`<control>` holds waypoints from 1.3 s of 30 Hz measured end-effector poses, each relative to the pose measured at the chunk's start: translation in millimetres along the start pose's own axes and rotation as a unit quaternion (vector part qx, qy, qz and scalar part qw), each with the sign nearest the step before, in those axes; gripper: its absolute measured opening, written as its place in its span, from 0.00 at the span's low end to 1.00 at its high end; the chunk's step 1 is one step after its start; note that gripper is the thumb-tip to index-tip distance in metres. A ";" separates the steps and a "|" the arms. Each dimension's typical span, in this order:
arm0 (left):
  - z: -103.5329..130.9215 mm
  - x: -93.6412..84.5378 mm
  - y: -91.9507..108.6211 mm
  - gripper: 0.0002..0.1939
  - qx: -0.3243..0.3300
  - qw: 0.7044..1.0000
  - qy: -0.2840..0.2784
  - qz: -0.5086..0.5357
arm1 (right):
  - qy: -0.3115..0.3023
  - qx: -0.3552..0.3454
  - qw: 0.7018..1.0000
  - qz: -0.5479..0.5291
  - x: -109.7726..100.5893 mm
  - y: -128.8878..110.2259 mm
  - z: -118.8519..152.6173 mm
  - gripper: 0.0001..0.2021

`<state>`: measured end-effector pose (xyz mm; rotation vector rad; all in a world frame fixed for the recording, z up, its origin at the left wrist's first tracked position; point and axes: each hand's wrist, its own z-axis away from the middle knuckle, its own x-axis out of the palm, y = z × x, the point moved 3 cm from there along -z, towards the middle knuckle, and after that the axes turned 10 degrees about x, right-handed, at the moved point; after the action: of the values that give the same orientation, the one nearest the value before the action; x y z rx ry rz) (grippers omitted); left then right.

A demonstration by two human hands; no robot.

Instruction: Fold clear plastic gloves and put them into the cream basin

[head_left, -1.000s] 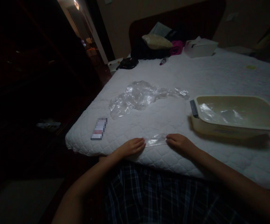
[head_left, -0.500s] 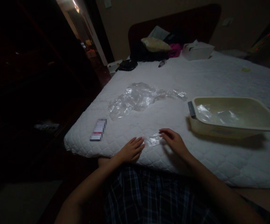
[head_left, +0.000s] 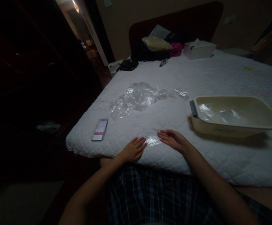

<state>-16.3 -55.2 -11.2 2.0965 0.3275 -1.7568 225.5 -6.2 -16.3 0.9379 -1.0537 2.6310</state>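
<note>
Left hand (head_left: 133,150) spread, right hand (head_left: 175,140) flat, clear plastic (head_left: 153,141) between, white quilted mattress (head_left: 217,78), dark headboard (head_left: 197,23) beyond

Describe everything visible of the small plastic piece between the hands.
The small plastic piece looks like thin, clear, glossy film, with white streaks of glare and the surface beneath showing through. It lies roughly flat on the white quilted mattress, near the front edge. The left hand has its fingertips at the film's left end; the right hand has its fingers at the right end, perhaps covering part of it. Whether it is folded or layered can't be told.
</note>
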 end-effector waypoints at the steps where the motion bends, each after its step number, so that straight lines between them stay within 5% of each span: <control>1: 0.1 0.3 -0.1 0.25 0.001 1.000 0.000 -0.003 | 0.005 -0.005 1.000 -0.001 -5.4 -3.4 2.3 0.08; 6: 0.6 0.9 0.6 0.26 0.007 1.000 -0.005 -0.026 | 0.096 -0.070 0.991 0.062 -20.2 -11.8 9.2 0.07; 9: 1.1 1.4 1.2 0.26 0.000 0.999 -0.007 -0.047 | 0.220 -0.209 0.932 0.197 -15.1 -13.8 23.1 0.09; 12: 1.5 1.8 2.1 0.26 -0.007 0.998 -0.006 -0.069 | 0.297 -0.358 0.775 0.427 2.8 -9.8 43.9 0.10; 18: 0.9 0.4 3.9 0.25 -0.005 0.996 -0.002 -0.087 | 0.164 -0.497 0.415 0.745 34.8 24.1 51.8 0.09; 20: 1.2 0.1 4.0 0.25 -0.001 0.996 0.003 -0.090 | 0.140 -0.511 0.325 0.783 38.9 31.9 45.5 0.10; 22: 2.1 0.5 3.6 0.25 0.003 0.996 0.011 -0.092 | 0.135 -0.507 0.276 0.806 41.2 33.6 38.8 0.10; 25: 3.6 1.5 3.0 0.25 0.001 0.995 0.030 -0.091 | 0.149 -0.488 0.264 0.819 41.9 26.5 33.1 0.09; 28: 3.3 2.2 5.4 0.28 -0.003 0.996 0.050 -0.079 | 0.158 -0.464 0.292 0.821 38.7 16.1 31.1 0.09; 35: -0.2 6.4 24.9 0.27 0.006 0.991 0.095 -0.096 | 0.173 -0.468 0.463 0.733 17.6 2.1 20.6 0.10; 39: -3.7 9.1 41.9 0.20 0.058 0.983 0.110 -0.134 | 0.170 -0.482 0.492 0.705 13.6 -2.0 12.3 0.09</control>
<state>6.1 -91.8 -13.7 2.4332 0.6083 -1.7244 221.5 -14.1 -0.1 -1.1793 -3.3748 1.5580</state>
